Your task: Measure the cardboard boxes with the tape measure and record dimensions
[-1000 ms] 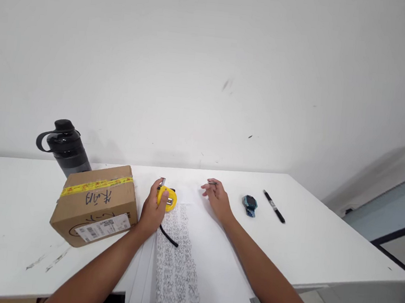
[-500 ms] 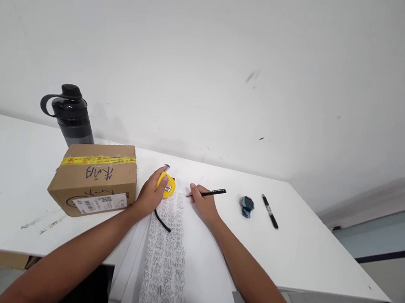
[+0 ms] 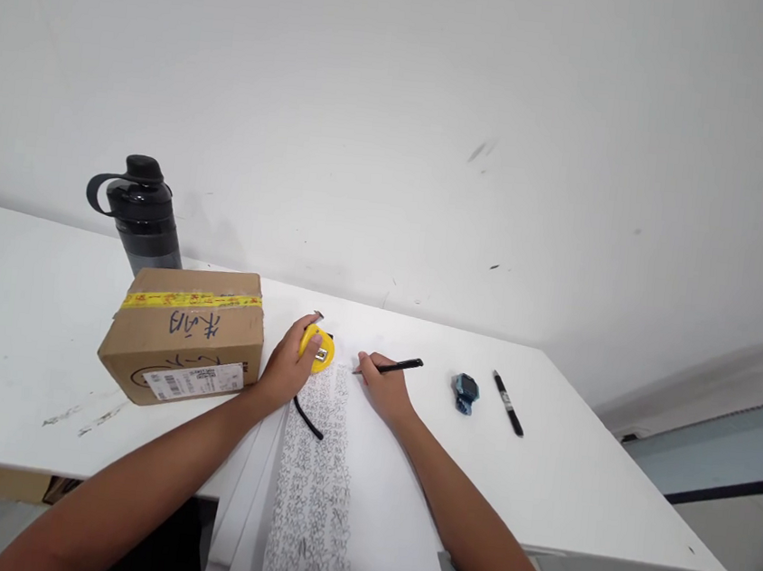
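Observation:
My left hand (image 3: 290,362) is closed round a yellow tape measure (image 3: 326,341), which rests at the top of a long written sheet of paper (image 3: 306,514). A black cord (image 3: 307,419) hangs from the tape measure and lies curved across the writing. In my right hand (image 3: 381,384) is a black pen (image 3: 400,366), gripped between thumb and fingers. Its tip points left and down, close to the upper right edge of the written columns. The paper's lower part reaches over the table's front edge.
A taped cardboard box (image 3: 178,337) stands beside my left forearm, with a dark bottle (image 3: 149,220) behind it. To the right of my right hand lie a small blue-black device (image 3: 464,391) and a second pen (image 3: 509,403). The white table (image 3: 558,486) meets a wall at the back.
The whole view has shifted slightly, so the box and bottle appear a little further right. Both hands keep their grips; the pen has barely moved.

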`<state>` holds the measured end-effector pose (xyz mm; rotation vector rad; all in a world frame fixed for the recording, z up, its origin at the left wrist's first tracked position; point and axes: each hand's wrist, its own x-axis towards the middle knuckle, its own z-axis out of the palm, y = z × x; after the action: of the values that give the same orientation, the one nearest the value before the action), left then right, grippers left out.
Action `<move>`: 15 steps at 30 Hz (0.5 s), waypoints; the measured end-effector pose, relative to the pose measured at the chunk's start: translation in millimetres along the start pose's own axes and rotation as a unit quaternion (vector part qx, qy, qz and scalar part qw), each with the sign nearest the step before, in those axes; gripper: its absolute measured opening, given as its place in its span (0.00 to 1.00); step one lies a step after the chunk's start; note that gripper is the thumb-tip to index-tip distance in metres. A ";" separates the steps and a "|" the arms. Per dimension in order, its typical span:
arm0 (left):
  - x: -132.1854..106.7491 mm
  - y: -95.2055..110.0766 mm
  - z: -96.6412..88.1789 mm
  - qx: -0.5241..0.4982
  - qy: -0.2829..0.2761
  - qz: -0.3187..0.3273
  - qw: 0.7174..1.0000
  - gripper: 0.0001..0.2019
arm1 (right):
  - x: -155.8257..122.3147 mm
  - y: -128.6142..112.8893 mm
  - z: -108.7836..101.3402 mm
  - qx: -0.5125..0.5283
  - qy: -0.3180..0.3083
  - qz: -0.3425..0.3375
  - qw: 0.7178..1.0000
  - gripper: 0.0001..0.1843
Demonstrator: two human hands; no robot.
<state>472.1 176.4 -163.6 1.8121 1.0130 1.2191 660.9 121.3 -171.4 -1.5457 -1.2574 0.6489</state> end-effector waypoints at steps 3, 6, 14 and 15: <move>-1.2 -2.3 0.4 0.011 0.004 -0.010 1.000 0.25 | -1.6 -1.0 -0.7 -0.004 -0.017 -0.005 1.000 0.21; -2.0 -4.2 1.3 0.004 0.009 -0.032 0.999 0.26 | -2.8 -2.0 -1.2 -0.001 -0.007 -0.001 1.000 0.21; -1.7 0.1 0.3 0.013 0.001 -0.022 1.000 0.26 | -2.9 1.8 -0.8 0.008 0.003 -0.001 1.000 0.22; -1.4 0.2 0.4 0.012 -0.001 -0.019 1.000 0.26 | -2.6 2.8 -0.8 0.009 0.014 0.003 1.000 0.21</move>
<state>472.2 175.0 -164.1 1.8038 1.0605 1.1861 661.8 118.7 -174.1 -1.5390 -1.2233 0.6397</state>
